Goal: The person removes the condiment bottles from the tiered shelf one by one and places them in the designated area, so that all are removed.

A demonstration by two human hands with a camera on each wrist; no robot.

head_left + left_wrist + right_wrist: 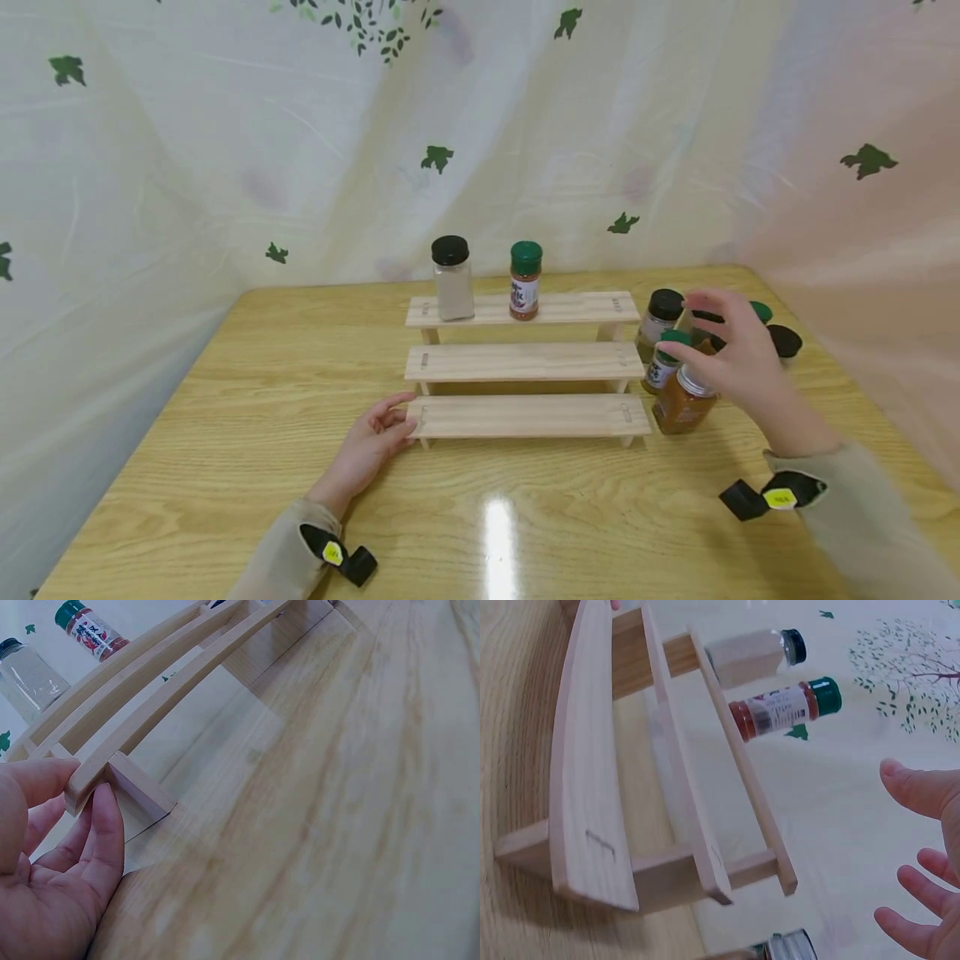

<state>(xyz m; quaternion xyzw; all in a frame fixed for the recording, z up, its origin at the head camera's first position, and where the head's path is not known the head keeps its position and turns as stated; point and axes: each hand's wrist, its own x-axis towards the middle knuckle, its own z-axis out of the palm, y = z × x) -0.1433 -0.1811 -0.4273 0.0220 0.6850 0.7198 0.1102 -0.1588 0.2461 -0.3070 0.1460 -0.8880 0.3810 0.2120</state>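
Wooden surface point(225, 433): left hand point(371, 446) steadies the three-tier rack point(525, 362), right hand point(731, 354), fingers spread, hovers over six jars at frame right; two jars stand on top.

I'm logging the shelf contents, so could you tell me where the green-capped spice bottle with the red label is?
In the head view, the green-capped bottle stands upright on the top step of the wooden rack, just right of the black-capped jar.
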